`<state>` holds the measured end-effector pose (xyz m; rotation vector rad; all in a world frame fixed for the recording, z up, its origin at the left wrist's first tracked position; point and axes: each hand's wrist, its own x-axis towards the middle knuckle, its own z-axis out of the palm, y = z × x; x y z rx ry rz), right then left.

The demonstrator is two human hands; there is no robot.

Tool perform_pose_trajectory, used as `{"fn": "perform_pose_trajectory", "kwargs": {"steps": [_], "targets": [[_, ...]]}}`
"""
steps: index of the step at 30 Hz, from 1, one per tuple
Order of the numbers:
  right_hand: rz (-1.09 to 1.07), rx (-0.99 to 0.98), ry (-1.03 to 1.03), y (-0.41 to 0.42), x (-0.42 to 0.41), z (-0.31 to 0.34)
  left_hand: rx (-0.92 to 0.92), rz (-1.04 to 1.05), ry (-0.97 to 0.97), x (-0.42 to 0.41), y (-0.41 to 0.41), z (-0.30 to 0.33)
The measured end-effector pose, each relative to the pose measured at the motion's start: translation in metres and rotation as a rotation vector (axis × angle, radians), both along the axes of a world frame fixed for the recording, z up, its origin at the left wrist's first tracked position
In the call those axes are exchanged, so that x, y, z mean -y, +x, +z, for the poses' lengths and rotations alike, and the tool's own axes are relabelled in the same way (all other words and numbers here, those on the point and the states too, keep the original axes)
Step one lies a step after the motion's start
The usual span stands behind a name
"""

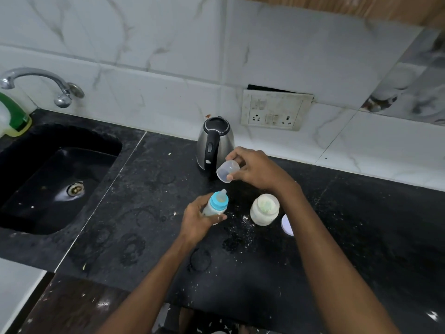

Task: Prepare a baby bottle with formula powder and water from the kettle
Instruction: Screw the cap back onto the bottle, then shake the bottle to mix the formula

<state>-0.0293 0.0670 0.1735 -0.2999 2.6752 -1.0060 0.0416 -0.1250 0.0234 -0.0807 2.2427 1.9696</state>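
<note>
- Head view: the black speckled stone surface (265, 273) carries everything, with spilled white powder just right of the bottle.
- The steel electric kettle with black handle (215, 143) stands behind the bottle, against the wall.
- The open white plastic formula jar (265, 210) sits just right of the bottle, lid off.
- The left hand (197, 220) is wrapped around the clear baby bottle with blue collar and teat (216, 203), tilted.
- The right hand (255, 169) pinches a clear plastic cap (227, 170) above the bottle.
- Risk: misaligned capping could squash the teat; the right forearm could topple the jar.
</note>
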Motion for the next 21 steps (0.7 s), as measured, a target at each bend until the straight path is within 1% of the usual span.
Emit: {"fn": "perform_pose_trajectory", "kwargs": {"steps": [3,6,12,21], "targets": [[0.079,-0.017,0.048,0.019,0.002,0.023,0.009,0.003,0.050,-0.006,-0.001,0.004],[0.133,-0.012,0.088,0.033,0.001,0.031,0.038,-0.006,0.095,-0.013,-0.003,0.008],[0.103,-0.017,0.149,0.044,-0.009,0.033,0.052,-0.009,0.103,-0.025,-0.008,0.020],[0.089,-0.004,0.142,0.047,-0.014,0.027,0.040,-0.019,0.100,-0.038,-0.005,0.036]]}}
